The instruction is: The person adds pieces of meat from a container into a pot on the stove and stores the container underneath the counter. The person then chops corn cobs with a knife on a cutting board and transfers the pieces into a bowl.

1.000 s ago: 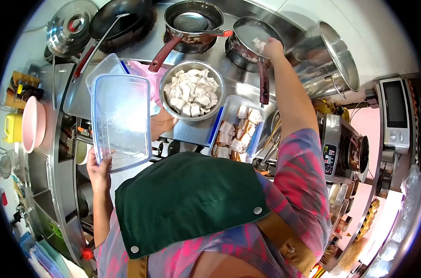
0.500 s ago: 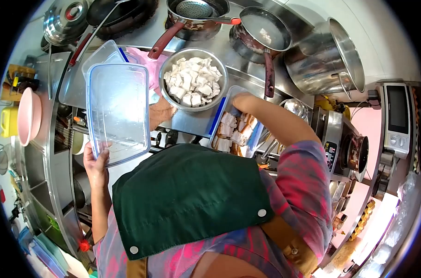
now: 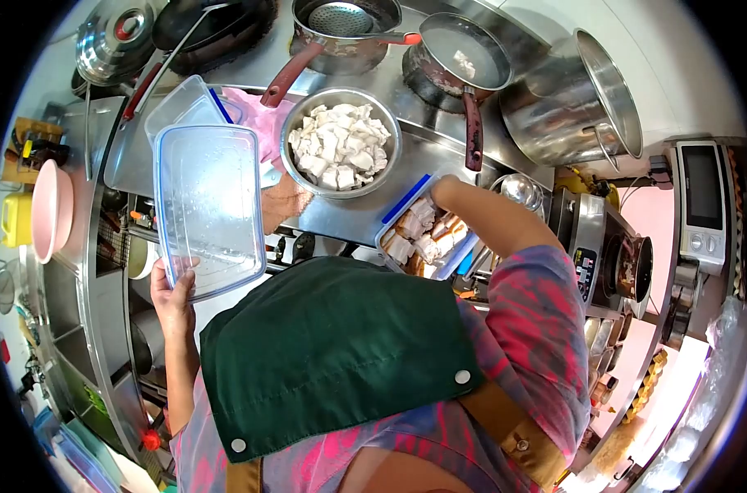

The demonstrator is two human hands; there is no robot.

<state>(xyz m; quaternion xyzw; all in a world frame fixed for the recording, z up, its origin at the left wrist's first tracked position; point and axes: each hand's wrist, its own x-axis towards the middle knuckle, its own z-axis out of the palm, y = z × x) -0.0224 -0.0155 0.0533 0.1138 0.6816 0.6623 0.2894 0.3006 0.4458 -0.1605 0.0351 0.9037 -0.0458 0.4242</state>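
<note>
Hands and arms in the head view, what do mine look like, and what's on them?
Your right sleeve is short, loose and patterned in pink and grey-blue; the left sleeve shows only partly, in similar colours. Your left hand wears no glove or ring that shows. Your right hand is mostly hidden.

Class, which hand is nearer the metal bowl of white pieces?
Right. The right hand is at the meat tub beside the bowl; the left hand holds a clear tub farther off.
</note>
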